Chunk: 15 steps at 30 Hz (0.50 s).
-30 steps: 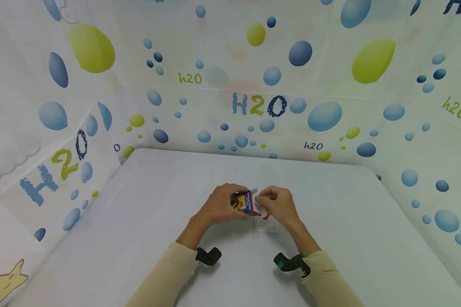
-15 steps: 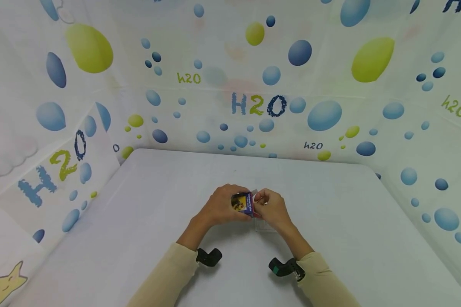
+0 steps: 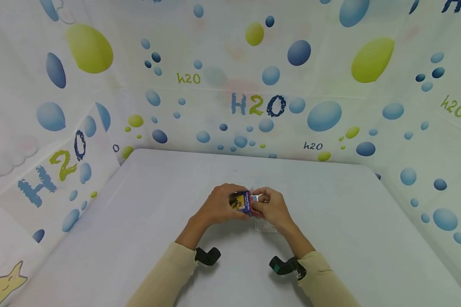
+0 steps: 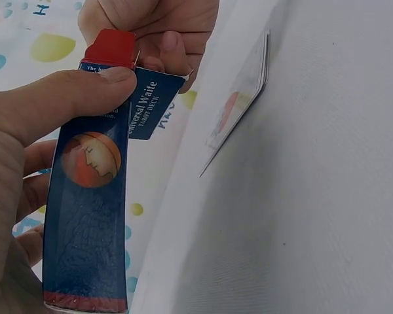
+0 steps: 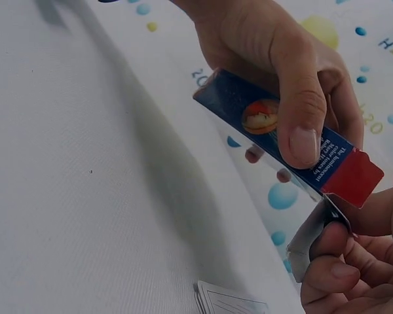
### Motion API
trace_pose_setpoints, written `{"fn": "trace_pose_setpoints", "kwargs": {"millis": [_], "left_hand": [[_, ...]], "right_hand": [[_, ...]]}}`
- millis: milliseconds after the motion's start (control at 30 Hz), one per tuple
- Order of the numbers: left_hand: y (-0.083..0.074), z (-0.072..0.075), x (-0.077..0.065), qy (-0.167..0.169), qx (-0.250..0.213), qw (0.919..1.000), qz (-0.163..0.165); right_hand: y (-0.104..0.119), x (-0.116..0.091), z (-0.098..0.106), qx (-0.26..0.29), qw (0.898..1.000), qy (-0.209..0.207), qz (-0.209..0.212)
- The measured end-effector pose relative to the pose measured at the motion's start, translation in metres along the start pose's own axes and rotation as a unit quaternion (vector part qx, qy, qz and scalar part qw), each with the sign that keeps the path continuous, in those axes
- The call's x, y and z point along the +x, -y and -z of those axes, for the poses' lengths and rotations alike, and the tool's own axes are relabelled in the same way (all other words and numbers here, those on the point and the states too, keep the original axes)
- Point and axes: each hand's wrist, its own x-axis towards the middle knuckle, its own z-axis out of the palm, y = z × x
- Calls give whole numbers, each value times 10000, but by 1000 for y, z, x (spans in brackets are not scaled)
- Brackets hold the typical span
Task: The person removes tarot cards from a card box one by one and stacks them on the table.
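Note:
My left hand (image 3: 221,205) grips a dark blue tarot deck box (image 4: 85,222), its thumb lying across the narrow side with the round face picture. At the box's opened end, a red side flap (image 5: 357,178) sticks out and the lid flap (image 4: 152,101) is bent outward. My right hand (image 3: 272,207) is at this end, its curled fingers pinching the lid flap, whose pale inner side shows in the right wrist view. Below the hands a small stack of cards (image 3: 265,226) lies on the table, partly hidden by the right hand. The box's inside cannot be seen.
The white table (image 3: 157,192) spreads out around both hands. A white curtain (image 3: 223,51) printed with blue and green drops and "H2O" stands behind it and along the sides. Black wrist cameras (image 3: 208,256) sit on both wrists.
My right hand has moved left from beside the box onto its opened end and its fingers have closed on the lid flap. The left hand with the box has hardly moved.

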Motion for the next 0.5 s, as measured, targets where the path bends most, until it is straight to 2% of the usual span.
{"fn": "trace_pose_setpoints", "kwargs": {"millis": [500], "left_hand": [[7,3,-1,-173,-188,9996,70]], "right_hand": [[-3,1,2,-183,9993,-286,134]]}}
